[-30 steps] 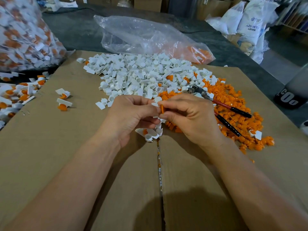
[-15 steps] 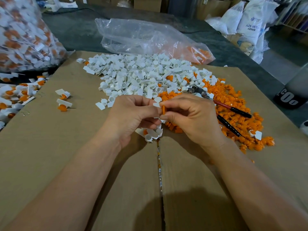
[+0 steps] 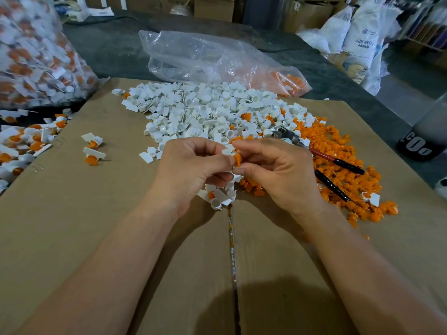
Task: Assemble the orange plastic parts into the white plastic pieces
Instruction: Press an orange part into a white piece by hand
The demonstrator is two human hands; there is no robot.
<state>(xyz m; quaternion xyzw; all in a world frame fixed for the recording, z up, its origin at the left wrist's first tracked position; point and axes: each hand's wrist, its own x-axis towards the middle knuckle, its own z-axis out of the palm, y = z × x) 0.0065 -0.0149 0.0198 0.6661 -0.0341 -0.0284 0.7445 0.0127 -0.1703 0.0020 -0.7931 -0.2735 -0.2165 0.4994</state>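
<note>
Orange plastic part [image 3: 238,160]: seen in the head view pinched between thumb and forefinger of the right hand [image 3: 278,172]. It is held above the cardboard sheet [image 3: 96,226], at the near edge of the loose stock. The left hand [image 3: 191,170] is curled round a white plastic piece [image 3: 227,152], and the orange part is held against it. Whether the part is seated cannot be told, as the joint is masked by fingertips. A bunch of further white pieces [image 3: 219,198] is noted beneath the left hand's lower fingers; whether they are held or lying on the cardboard cannot be told.

Risks recorded:
- A skewed entry is judged possible if the part is pressed while tilted. It could be jammed, or sprung out into the orange pile [image 3: 343,151] and lost among identical stock.
- The white piece could be let slip if the left grip is shifted under pressure.
- The pliers [image 3: 324,157], lying just beside the right hand, could be knocked.
</note>
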